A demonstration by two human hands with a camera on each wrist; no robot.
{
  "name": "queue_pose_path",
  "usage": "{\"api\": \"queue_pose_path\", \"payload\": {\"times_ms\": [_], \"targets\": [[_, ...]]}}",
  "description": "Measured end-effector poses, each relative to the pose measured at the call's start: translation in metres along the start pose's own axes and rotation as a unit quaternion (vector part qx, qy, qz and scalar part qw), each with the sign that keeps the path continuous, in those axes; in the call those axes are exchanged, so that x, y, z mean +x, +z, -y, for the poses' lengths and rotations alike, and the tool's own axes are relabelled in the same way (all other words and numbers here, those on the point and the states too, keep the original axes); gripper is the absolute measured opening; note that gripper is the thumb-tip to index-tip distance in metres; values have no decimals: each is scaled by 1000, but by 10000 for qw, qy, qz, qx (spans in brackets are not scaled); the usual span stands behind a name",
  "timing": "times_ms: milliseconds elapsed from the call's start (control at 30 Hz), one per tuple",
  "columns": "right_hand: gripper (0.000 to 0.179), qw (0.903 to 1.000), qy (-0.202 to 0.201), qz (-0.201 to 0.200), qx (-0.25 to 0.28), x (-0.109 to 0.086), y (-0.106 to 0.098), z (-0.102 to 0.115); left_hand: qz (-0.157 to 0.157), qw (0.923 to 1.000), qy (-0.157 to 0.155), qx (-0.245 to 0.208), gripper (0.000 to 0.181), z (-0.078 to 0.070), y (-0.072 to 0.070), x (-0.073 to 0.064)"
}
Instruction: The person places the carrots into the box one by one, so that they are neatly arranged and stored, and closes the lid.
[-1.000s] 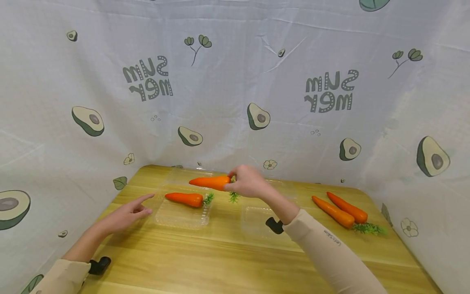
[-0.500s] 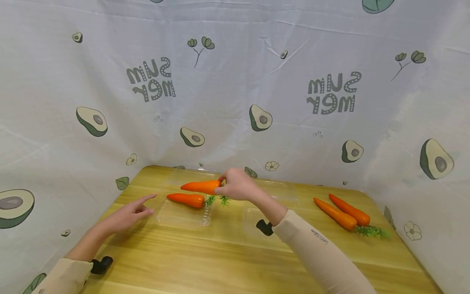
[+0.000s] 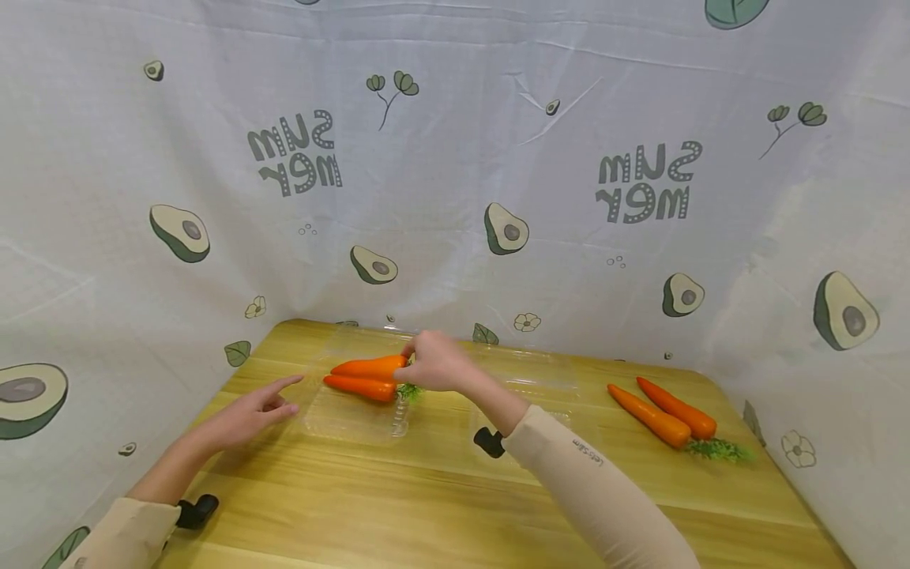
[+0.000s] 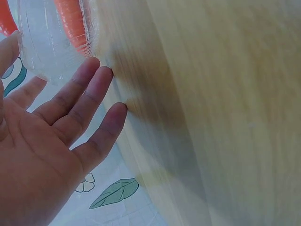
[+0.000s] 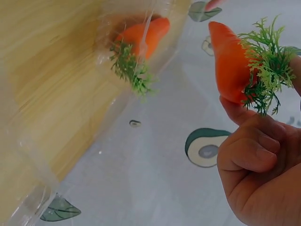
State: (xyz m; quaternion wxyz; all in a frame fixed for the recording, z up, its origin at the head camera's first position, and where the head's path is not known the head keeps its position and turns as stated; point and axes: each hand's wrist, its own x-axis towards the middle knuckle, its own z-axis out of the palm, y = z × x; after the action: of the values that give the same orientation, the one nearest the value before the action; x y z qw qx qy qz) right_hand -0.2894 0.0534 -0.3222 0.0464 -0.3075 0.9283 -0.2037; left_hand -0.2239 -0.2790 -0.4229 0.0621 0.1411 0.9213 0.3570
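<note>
Printed fabric (image 3: 426, 174) forms the backdrop behind and beside a wood-grain table (image 3: 370, 506). Items are listed from left to right.

Left hand (image 3: 249, 412): positioned by the left edge of the table, palm free, fingers extended and grasping nothing. Its index finger points toward the left edge of the clear left container (image 3: 344, 427). Its position is unchanged from the preceding views.

Left container: located toward the far left corner of the table. The lying carrot (image 3: 361, 388) rests inside it, tip toward the left.

Held carrot (image 3: 370, 367): shifted leftward and lowered relative to the preceding views. It is now over the left container, on the far side of the lying carrot and nearly parallel to it. Contact between the two, or with the container floor, cannot be confirmed through the clear plastic.

Right hand (image 3: 442, 362): pinches the held carrot at its leafy end; no release is visible. Work status, by judgement: the carrot has reached its container but is not yet set down.

Right container (image 3: 533, 370): clear, partly behind the right forearm.

Front spare carrot (image 3: 648, 416) and rear spare carrot (image 3: 682, 407): side by side near the table's right edge, untouched.
</note>
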Motion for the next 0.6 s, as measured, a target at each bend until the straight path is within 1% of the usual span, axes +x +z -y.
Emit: {"api": "queue_pose_path", "payload": {"times_ms": [133,267,433,600], "targets": [[30,10000,-8,39,-4,3,4,3,6,10000,-24,27,63,-2,0,-1],[30,10000,-13,49,-53,6,8,5,54,10000,-52,-55,63,-2,0,-1],[25,9999,20,67,-124,11,14,6,88,9999,-85,-115,64,-3,-1,0],[21,9997,92,190,-129,15,20,9,74,9999,-78,-94,64,-2,-1,0]]}}
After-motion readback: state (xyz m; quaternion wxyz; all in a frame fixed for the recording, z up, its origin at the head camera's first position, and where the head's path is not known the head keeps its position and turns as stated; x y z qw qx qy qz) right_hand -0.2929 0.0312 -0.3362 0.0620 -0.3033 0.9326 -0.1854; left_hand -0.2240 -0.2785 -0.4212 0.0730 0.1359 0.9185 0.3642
